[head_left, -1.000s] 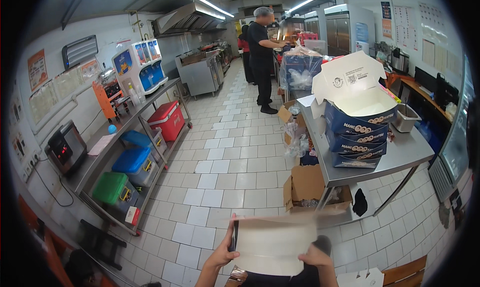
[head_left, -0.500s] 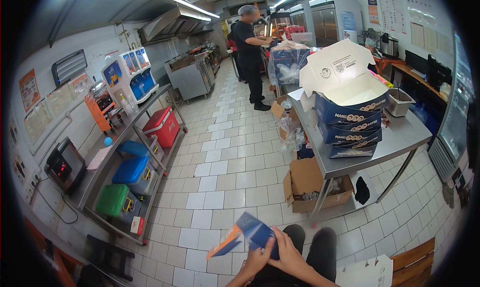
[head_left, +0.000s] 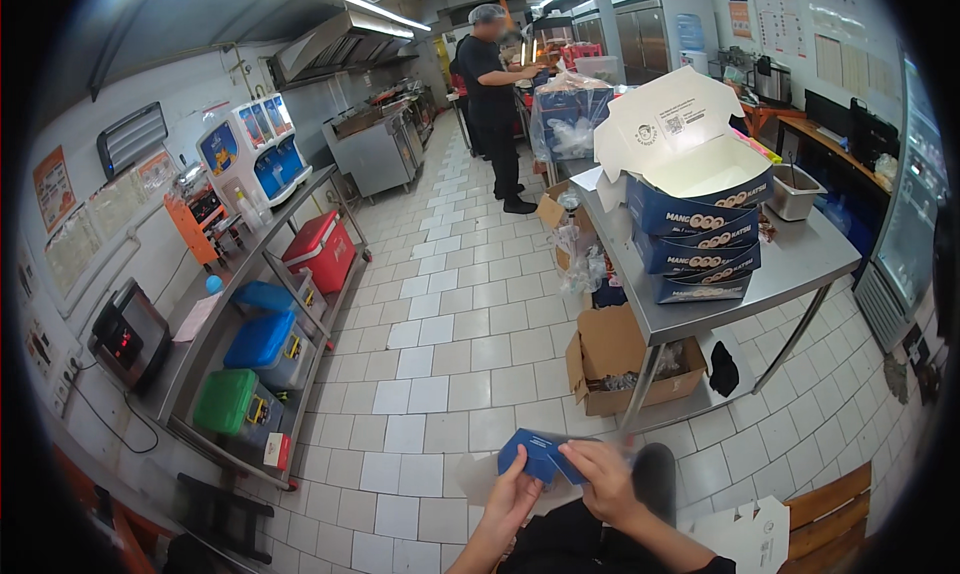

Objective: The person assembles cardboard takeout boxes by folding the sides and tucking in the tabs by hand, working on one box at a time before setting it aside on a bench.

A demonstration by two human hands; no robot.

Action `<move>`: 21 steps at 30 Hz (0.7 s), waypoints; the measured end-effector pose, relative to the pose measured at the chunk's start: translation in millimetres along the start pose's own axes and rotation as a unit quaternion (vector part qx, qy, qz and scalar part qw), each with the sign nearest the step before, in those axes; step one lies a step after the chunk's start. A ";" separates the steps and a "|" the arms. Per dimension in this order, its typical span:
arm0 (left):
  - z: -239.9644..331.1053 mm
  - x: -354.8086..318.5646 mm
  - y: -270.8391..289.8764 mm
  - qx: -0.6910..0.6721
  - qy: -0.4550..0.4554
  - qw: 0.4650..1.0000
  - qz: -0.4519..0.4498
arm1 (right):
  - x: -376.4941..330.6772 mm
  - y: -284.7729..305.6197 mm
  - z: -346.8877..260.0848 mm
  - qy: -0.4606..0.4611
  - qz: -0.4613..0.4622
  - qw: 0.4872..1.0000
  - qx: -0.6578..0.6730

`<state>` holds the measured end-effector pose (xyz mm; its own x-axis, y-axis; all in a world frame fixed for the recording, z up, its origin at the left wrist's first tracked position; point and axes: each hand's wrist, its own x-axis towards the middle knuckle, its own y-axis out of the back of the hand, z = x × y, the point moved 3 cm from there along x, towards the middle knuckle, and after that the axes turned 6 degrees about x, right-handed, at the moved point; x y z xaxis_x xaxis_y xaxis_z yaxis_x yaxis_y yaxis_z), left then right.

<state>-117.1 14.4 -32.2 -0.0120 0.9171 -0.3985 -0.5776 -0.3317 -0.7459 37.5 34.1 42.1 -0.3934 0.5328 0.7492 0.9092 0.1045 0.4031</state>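
A blue printed cardboard box blank, partly folded, is held over my lap. My left hand grips its near left side, the thumb on the blue face. On the right, my right hand has its fingers closed on a folded edge of the card. Part of the blank blurs pale to either side of my hands. Ahead to the right, a stack of blue food boxes stands on a steel table; the top one has its white-lined lid open.
Beside me lies a flat white box blank on a wooden slatted seat. An open brown carton sits under the table. Along the left runs a steel shelf with lidded bins. A person stands farther up the aisle.
The blank has turned, its orange side no longer showing, and it sits farther right. My hands have moved apart, the right one to the right. The view has shifted slightly.
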 end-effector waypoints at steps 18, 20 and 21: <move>-3.5 0.5 9.5 0.036 -0.029 0.999 -0.019 | -32.2 -10.0 -8.7 -0.174 0.106 0.937 0.284; -9.2 1.2 6.6 0.032 -0.049 0.998 -0.022 | -30.1 -10.8 -6.3 -0.223 0.140 0.913 0.311; -11.2 -1.4 3.0 0.035 -0.062 0.997 -0.020 | -25.2 -9.1 -9.8 -0.209 0.099 0.944 0.237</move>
<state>-109.8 9.7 -39.9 -0.0860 0.9509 -0.2975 -0.6355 -0.2823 -0.7186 37.8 11.5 24.7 -0.2117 0.8557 0.4722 0.9571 0.2792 -0.0769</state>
